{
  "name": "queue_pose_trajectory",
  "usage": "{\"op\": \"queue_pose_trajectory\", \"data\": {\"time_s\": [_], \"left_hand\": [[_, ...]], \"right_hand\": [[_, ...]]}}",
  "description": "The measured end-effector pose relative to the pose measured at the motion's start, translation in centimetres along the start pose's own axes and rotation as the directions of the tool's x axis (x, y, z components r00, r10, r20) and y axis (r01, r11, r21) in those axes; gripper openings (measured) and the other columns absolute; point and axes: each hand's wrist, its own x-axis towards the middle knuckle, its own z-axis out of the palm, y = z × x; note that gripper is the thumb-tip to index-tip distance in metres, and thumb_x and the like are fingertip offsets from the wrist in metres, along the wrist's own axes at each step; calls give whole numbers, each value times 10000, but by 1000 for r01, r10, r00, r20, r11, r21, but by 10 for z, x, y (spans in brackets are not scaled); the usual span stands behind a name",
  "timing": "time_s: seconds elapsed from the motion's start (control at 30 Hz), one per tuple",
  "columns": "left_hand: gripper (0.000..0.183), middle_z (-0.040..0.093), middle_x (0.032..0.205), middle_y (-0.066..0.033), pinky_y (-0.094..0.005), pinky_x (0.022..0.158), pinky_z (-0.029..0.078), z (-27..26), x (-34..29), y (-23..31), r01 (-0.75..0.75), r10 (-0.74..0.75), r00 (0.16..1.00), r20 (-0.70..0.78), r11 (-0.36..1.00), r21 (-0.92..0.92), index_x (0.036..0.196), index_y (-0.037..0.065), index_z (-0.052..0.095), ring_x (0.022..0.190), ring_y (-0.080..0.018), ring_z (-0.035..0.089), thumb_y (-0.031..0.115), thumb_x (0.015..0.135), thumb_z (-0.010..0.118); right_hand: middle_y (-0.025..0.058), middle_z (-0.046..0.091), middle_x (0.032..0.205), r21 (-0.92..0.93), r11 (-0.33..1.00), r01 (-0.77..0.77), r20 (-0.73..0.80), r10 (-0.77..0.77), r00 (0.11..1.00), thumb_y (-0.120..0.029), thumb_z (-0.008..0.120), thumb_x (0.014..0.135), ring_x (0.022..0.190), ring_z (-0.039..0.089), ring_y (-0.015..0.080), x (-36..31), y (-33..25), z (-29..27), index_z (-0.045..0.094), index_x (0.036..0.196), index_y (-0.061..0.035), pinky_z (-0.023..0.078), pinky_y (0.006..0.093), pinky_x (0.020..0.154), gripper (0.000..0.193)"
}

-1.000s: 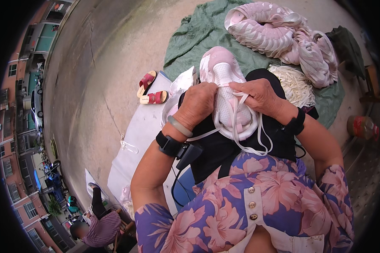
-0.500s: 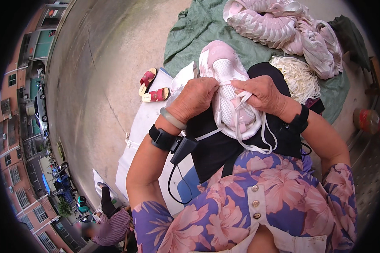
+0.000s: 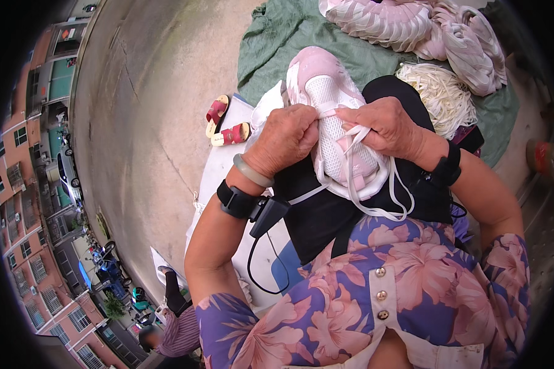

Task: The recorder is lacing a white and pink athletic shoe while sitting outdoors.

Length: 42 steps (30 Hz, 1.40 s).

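Note:
A pink and white shoe upper (image 3: 332, 132) lies over the black cloth (image 3: 301, 212) on my lap, its rounded pink toe pointing away from me. My left hand (image 3: 289, 136) is closed at its left edge, pinching a white shoelace where it crosses the mesh. Opposite it, my right hand (image 3: 384, 129) pinches the same lace (image 3: 327, 113), which lies flat between the two hands. A loose loop of white lace (image 3: 406, 197) hangs from the right hand down over the near end of the upper. The fingertips are partly hidden by the knuckles.
A green sheet (image 3: 277, 49) holds a bundle of pink and white uppers (image 3: 390, 31) and a heap of white laces (image 3: 443, 92). Red sandals (image 3: 231, 134) stand left of a white sheet (image 3: 221, 166). Another person (image 3: 181, 332) sits at lower left. A red container (image 3: 541, 155) stands far right.
Both hands stay pinched on the lace across the upper. The view has shifted slightly, so the surroundings sit a little differently in the picture.

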Motion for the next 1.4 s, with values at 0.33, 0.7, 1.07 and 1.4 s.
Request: {"op": "queue_pose_trajectory", "data": {"time_s": [0.33,0.7,1.07,1.4], "left_hand": [[113,514,704,-104,-360,488,469,-28,37,12,-503,276,842,464,714,487,799,37,503,586,-277,578,78,743,593],[99,632,784,-135,-291,596,496,13,-14,8,49,-40,967,-251,998,29,926,-2,620,674,-249,634,24,830,611],[102,590,748,-117,-329,553,481,19,-9,14,64,-1,960,-279,974,216,890,11,572,646,-276,607,-2,792,598],[137,599,704,-71,-257,505,433,-16,23,18,98,-98,994,-56,995,-3,823,9,620,588,-140,562,144,844,616]], "right_hand": [[145,647,774,-29,999,-26,13,26,1000,-131,619,721,703,634,306,0,0,3,648,1028,-70,506,354,618,314],[146,644,760,-14,1000,10,-20,-10,1000,-165,635,737,695,634,303,-1,2,5,646,1013,-60,510,365,621,296],[141,643,753,-30,999,14,-26,-15,1000,-176,636,731,691,634,299,1,3,7,648,1002,-46,511,362,621,300],[137,624,716,-50,999,-6,4,6,1000,-163,600,743,679,625,300,3,-1,5,639,1021,-78,499,374,608,293]]}}
